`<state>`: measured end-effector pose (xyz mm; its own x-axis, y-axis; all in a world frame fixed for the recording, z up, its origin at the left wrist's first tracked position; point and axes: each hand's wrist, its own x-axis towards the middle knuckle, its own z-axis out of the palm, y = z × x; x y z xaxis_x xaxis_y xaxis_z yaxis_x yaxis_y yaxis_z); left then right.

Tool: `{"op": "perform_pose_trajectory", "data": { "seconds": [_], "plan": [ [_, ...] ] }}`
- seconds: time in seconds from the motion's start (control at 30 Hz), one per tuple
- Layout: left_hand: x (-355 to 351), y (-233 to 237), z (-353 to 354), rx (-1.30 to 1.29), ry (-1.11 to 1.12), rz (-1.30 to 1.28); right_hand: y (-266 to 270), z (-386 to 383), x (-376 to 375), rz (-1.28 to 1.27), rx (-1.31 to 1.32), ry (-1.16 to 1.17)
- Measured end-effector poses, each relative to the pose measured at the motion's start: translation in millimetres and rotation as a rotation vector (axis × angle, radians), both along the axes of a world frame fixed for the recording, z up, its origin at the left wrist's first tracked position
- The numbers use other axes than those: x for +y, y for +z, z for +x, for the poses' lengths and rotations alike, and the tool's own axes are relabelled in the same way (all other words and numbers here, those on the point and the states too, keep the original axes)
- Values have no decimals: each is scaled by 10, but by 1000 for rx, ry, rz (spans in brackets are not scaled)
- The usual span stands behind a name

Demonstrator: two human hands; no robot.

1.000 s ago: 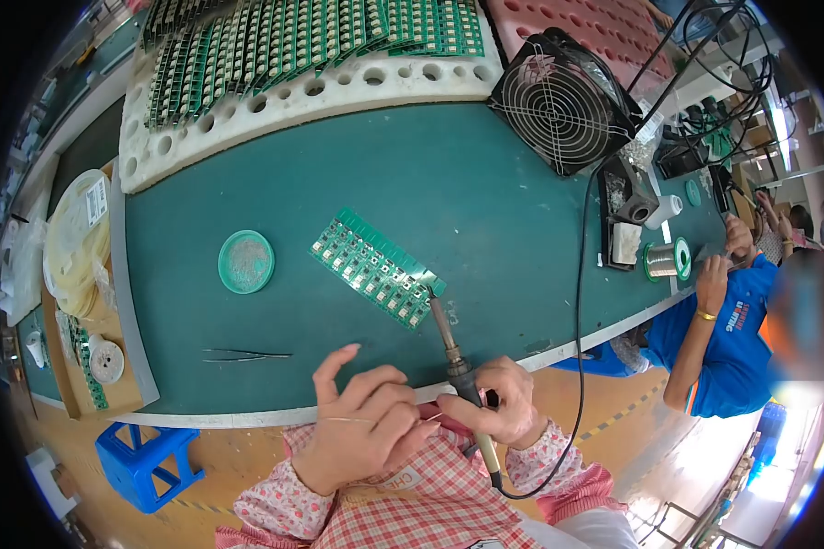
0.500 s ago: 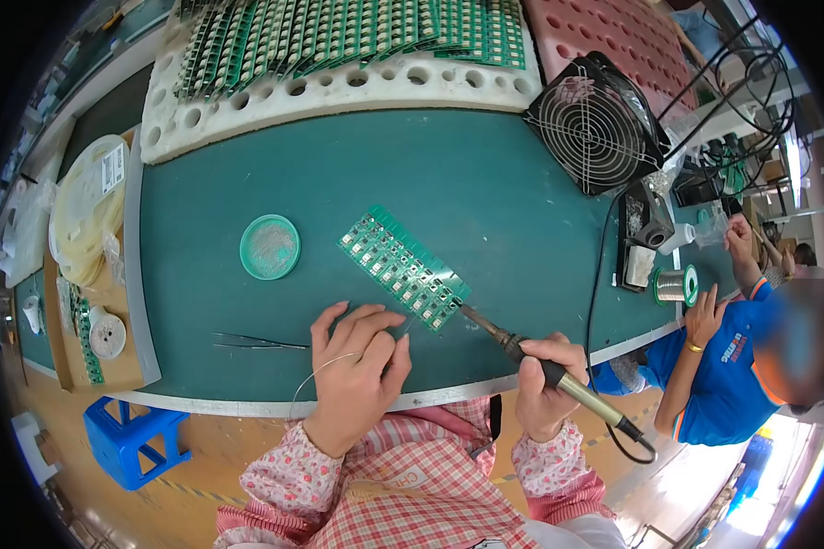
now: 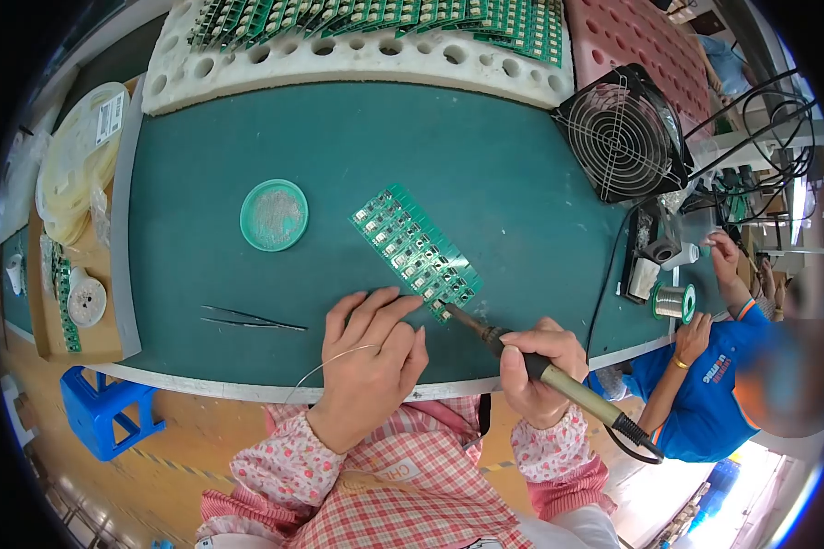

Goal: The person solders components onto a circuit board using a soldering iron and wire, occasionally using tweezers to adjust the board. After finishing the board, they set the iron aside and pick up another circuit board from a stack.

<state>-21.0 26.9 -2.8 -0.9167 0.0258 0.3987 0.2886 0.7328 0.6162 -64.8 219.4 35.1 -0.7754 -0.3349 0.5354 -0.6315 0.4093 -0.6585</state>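
Note:
A green circuit board panel (image 3: 414, 245) with rows of small components lies at a slant on the teal mat. My right hand (image 3: 544, 368) grips a soldering iron (image 3: 558, 377), its tip at the panel's lower end. My left hand (image 3: 374, 352) is closed with fingers bent, its fingertips by the panel's lower left edge. A thin solder wire (image 3: 319, 369) curves out of this hand; the pinched end is hidden. Metal tweezers (image 3: 254, 320) lie to the left of my left hand. Above them stands a round green dish (image 3: 275, 215) of small grey bits.
A white foam rack (image 3: 357, 60) with rows of upright boards spans the back. At right are a black fan (image 3: 624, 137), an iron stand (image 3: 655, 247) and a solder spool (image 3: 674, 302). A co-worker in a blue shirt (image 3: 705, 389) sits there. A cardboard tray (image 3: 110, 316) stands left.
The iron's tip has moved from the panel's right corner to its lower end. My left hand has come closer to the panel. The whole view has shifted slightly.

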Motion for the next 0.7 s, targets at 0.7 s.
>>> {"op": "perform_pose_trajectory", "data": {
  "seconds": [0.7],
  "plan": [
    [3, -18, -11, -8, 26, 7, 59, -83, -179, 124, 39, 51]
  ]
}}
